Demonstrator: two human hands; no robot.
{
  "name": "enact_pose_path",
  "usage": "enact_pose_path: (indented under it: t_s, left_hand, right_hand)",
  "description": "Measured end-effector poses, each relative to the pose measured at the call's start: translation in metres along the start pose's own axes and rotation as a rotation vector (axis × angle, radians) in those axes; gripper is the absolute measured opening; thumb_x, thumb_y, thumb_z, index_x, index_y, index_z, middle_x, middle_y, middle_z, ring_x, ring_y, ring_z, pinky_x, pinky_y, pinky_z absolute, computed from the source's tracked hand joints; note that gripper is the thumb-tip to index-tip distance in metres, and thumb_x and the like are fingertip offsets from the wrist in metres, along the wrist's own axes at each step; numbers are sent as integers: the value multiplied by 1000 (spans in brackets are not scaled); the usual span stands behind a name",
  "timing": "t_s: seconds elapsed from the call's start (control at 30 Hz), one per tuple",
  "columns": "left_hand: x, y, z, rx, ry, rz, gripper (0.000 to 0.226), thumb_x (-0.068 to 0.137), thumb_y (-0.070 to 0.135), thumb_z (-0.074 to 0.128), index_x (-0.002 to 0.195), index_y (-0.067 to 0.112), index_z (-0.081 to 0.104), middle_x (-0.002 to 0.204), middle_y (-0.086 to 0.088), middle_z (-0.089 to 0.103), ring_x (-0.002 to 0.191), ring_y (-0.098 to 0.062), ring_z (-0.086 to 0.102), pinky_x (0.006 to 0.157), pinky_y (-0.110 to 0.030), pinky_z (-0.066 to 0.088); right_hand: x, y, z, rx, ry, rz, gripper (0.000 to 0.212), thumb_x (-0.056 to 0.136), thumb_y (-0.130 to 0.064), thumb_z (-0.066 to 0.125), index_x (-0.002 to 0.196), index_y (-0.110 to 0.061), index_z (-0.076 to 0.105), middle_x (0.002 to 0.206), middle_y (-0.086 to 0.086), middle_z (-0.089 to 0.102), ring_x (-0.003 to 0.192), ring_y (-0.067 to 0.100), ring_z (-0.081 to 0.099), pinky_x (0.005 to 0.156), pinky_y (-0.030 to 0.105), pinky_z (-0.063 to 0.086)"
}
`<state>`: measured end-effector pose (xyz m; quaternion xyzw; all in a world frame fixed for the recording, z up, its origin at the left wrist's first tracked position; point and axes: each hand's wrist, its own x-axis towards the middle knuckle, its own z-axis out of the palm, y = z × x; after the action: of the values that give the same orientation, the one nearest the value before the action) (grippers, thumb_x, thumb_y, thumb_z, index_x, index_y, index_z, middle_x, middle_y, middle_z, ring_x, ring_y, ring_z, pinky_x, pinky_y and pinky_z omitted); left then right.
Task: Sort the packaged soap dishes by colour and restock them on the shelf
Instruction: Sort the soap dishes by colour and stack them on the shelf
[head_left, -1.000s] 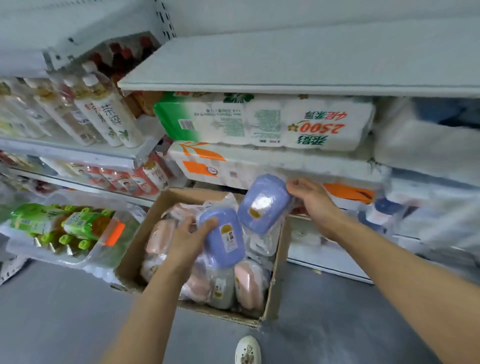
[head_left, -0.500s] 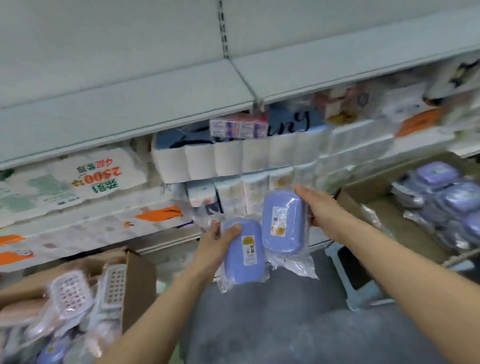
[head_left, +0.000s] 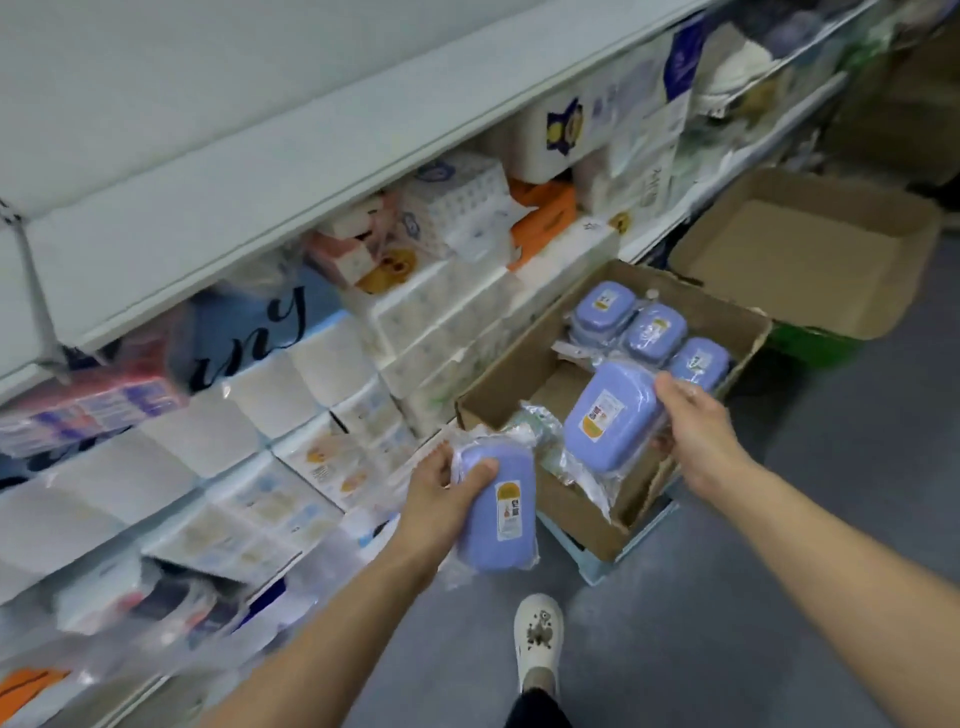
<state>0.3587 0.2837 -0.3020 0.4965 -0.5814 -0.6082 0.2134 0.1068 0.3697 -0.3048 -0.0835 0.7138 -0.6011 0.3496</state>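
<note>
My left hand (head_left: 441, 501) grips a blue packaged soap dish (head_left: 501, 512) in clear wrap, held over the floor beside the shelf. My right hand (head_left: 693, 431) holds a second blue packaged soap dish (head_left: 610, 415) above the near end of a cardboard box (head_left: 576, 512). Inside that box lie three more blue soap dishes (head_left: 652, 332) toward its far end. The white shelf (head_left: 291, 171) runs diagonally above stacked tissue packs.
Tissue and toilet-paper packs (head_left: 291, 410) fill the lower shelves on the left. Beyond the first box an empty cardboard box (head_left: 810, 254) sits on the floor. My white shoe (head_left: 537, 636) stands on the grey floor in front of the box.
My view has swung right and down, away from the mixed-colour box. Both hands carried their blue soap dishes toward the box of blue ones; the right one now hovers over it.
</note>
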Motion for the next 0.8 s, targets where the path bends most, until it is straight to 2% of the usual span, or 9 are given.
enact_pose_path:
  t_s: [0.1,0.2,0.33,0.43,0.53,0.6,0.67,0.7,0.8]
  left_hand:
    - [45,14,34,-35,-56,-21,18,90,24,69,101,11,65,96,-3,75,79,-9,71,65,-21,52]
    - [97,25,69,-61,-126,-60,29,88,31,71,110,13,65,101,-1,75,89,-16,73,72,-27,54]
    - [172,39,116,-61,-184,-138,35,86,34,74,110,13,61,101,-4,75,89,-17,73,71,-29,55]
    - [230,49,148,-22,-233,-136,49,80,38,79,110,4,60,99,-10,75,84,-19,74,68,-31,55]
    - [287,56,184,26,-306,-130,17,89,25,72,90,13,61,88,-7,75,73,-13,72,66,-29,56]
    - [320,63,211,29,-340,-122,15,89,28,72,91,16,62,96,-8,74,83,-19,72,76,-37,59]
    - [349,67,238,99,-371,-73,47,79,48,75,108,13,66,115,-9,70,104,-26,68,93,-47,54]
    - [360,70,251,152,-385,-58,59,78,54,73,118,11,64,122,-6,67,110,-25,65,98,-45,51]
    - [385,71,288,271,-415,-14,30,95,41,61,114,18,60,114,1,62,110,-20,57,95,-32,45]
  right_hand:
    - [39,11,-23,18,83,44,21,98,-38,54,89,-21,61,98,8,66,83,22,56,71,36,46]
    - [87,10,-39,18,166,77,23,96,-41,56,90,-19,60,92,9,64,78,23,54,66,35,45]
    - [159,-5,-57,-31,248,80,28,98,-38,53,97,-11,60,87,11,63,71,22,55,59,33,44]
    - [215,-13,-70,-63,333,92,20,100,-31,52,84,-18,53,81,5,59,66,18,53,57,29,43]
    - [268,-13,-79,-160,384,117,21,99,-28,53,81,-17,54,83,8,59,64,18,51,55,29,41]
    - [298,-12,-82,-239,396,154,23,99,-27,54,80,-14,56,84,13,59,63,23,52,56,32,45]
    - [322,-11,-84,-361,389,201,22,100,-24,51,89,-8,60,90,15,60,71,32,59,64,39,51]
    - [332,-10,-86,-447,391,206,21,100,-21,49,94,-6,62,95,16,60,81,36,62,71,42,53]
    - [351,-5,-90,-730,449,146,25,98,-12,44,117,-2,55,121,23,53,107,43,56,91,44,46]
